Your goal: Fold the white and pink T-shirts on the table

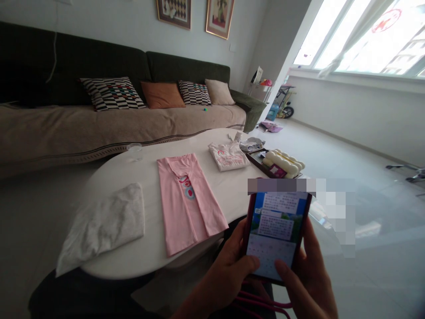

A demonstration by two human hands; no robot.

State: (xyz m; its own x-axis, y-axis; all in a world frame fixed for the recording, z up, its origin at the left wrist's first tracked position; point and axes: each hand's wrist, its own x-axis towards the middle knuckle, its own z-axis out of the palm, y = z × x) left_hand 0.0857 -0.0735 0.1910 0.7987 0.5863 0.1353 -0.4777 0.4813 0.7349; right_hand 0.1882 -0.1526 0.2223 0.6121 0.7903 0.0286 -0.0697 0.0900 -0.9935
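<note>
Both of my hands hold a smartphone (277, 230) upright, its lit screen showing text and a keyboard. My left hand (232, 261) wraps the phone's left edge, the thumb over the lower screen. On the other edge is my right hand (307, 266), its thumb also over the keyboard. A dark pink cord (262, 303) hangs below the phone. Left of my hands, a pink garment (191, 204) lies on the white table (151, 177), its sides folded inward over a printed design. Farther left lies a whitish garment in a clear plastic bag (109, 226).
A folded white shirt (229, 156) with a red print lies toward the table's back right. Beside it stands a tray (257, 160) with a cream bubble-shaped object (284, 161). A clear dish (134, 150) sits at the back left. Behind is a sofa (116, 126) with several cushions.
</note>
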